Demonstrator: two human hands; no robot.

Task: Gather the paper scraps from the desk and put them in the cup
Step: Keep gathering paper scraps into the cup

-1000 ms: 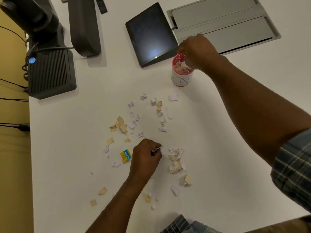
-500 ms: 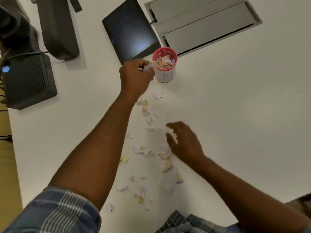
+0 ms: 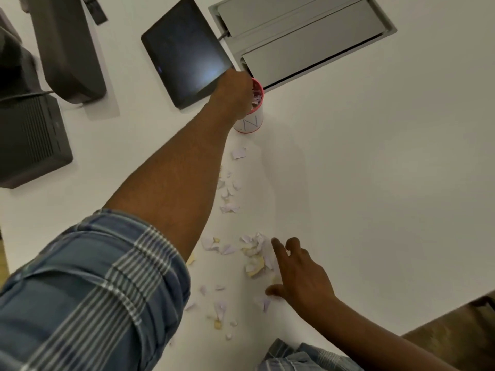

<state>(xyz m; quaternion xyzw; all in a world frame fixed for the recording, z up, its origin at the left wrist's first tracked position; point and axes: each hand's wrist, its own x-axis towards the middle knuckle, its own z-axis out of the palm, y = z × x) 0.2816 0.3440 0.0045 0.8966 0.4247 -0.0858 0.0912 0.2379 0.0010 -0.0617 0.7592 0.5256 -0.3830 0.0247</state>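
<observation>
Standing beside the dark tablet (image 3: 186, 53), the red-rimmed cup (image 3: 253, 117) holds paper scraps (image 3: 256, 99); the left hand (image 3: 235, 96) covers its mouth, grip state unclear. The right hand (image 3: 301, 279), fingers spread, rests on scraps (image 3: 255, 254) strewn across the worktop (image 3: 375, 183).

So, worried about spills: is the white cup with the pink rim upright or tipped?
Upright. The white cup with the pink rim stands on its base on the desk, mouth up, scraps inside.
</observation>
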